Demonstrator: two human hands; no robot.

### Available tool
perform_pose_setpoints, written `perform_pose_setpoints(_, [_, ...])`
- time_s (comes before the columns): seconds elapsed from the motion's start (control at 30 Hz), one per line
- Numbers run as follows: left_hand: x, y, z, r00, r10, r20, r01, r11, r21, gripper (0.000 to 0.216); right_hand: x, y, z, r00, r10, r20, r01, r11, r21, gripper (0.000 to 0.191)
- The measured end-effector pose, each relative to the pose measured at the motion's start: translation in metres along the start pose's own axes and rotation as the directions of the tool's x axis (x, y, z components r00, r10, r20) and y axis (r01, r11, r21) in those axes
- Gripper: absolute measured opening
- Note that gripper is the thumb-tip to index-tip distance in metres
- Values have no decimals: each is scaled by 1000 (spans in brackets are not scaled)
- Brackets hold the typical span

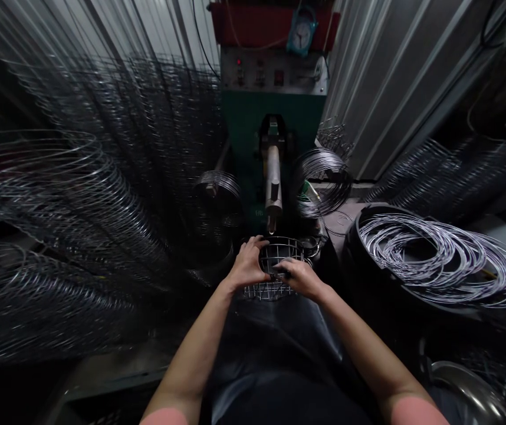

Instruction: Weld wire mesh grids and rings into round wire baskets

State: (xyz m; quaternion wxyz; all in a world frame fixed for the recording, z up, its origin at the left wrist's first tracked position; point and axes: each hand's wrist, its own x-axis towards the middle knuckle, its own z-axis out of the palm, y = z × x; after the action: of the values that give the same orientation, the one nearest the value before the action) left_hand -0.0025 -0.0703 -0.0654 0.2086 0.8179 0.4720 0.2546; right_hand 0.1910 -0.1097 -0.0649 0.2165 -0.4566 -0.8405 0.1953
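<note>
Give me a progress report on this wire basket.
Done: the wire basket already shows a grid of joined wires. In hand: the left hand and right hand grip the basket just below the green machine. Left: loose wire rings lying in the black tub appear unused so far.

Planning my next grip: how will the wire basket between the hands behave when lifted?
The wire basket is likely light for its size, since it is open wire mesh. Its thin wires may flex under a squeeze. Its rounded shape could let it roll if set on its side.
</note>
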Motion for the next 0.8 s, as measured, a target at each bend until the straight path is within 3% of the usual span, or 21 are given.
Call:
perform_pose_setpoints(0.53, [11, -14, 8, 997, 38, 69, -38, 999, 1, 93, 6, 3, 8, 999, 33, 41, -29, 995, -92, 28])
perform_pose_setpoints(0.8, [12, -18, 6, 998, 55, -5, -55, 998, -17, 87, 10, 7, 10, 1000, 24, 7, -23, 997, -76, 27])
